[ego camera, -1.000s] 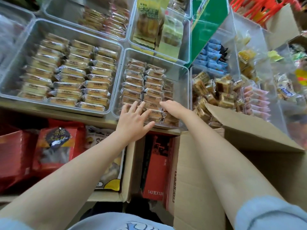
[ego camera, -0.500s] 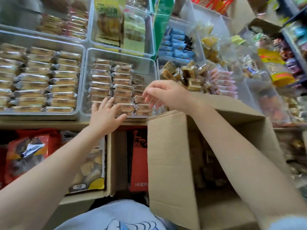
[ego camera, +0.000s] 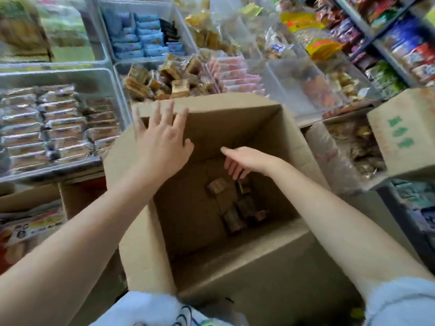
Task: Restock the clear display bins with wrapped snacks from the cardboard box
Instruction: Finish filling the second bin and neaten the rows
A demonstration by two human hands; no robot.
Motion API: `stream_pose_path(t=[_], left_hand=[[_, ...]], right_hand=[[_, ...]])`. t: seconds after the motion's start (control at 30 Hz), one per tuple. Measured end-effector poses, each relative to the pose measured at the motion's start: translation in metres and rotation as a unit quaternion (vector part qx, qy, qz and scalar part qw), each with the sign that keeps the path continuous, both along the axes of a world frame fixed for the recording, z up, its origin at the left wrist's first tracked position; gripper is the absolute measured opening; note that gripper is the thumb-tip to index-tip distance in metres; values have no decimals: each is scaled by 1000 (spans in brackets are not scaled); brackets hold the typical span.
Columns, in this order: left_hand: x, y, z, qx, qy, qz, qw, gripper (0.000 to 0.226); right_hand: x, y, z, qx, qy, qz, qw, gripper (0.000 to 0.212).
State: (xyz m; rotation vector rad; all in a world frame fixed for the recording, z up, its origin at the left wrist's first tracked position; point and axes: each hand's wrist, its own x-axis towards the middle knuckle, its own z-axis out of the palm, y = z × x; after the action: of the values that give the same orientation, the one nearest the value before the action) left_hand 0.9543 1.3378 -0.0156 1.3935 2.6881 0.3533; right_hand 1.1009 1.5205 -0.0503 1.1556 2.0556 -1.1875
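No text can be read with any certainty anywhere. The brown cardboard carton at the right edge carries three green printed characters stacked in a column, too blurred to make out. The yellow and red snack bags on the upper right shelf and the flat packets with round printed marks at the lower left show print too, but it is smeared by motion and stays illegible.
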Motion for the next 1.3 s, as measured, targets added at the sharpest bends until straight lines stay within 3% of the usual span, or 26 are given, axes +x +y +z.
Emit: stream_pose_path(t=[0.1,0.2,0.37,0.53,0.63,0.7,0.8,1.0,1.13,1.3], left_hand=[[-5,4,-13,-69,-5,104,992,73],[6,18,-15,-63,-7,126,990,73],[24,43,-21,-58,9,160,985,72],[20,51,-24,-65,16,167,984,71],[18,47,-26,-68,23,159,985,71],[17,42,-26,-62,21,150,986,71],[15,34,-22,-39,-4,131,991,71],[25,5,3,117,-109,0,987,75],[18,-15,21,264,-331,-14,906,70],[-42,-60,22,417,-569,122,698,39]], right_hand=[[-2,18,-36,-35,-49,4,998,59],[-4,37,-87,-69,-88,-1,994,51],[-1,38,-167,-162,-211,-64,962,67],[6,31,-213,-165,-188,-119,961,53],[-3,37,-187,-185,-121,-121,968,47],[-11,44,-152,-247,-76,-120,959,55],[-16,49,-90,-338,13,-68,939,44],[-23,32,23,-453,214,-15,865,44],[-48,-6,64,-474,275,25,836,47],[-98,-58,97,-450,284,66,844,44]])
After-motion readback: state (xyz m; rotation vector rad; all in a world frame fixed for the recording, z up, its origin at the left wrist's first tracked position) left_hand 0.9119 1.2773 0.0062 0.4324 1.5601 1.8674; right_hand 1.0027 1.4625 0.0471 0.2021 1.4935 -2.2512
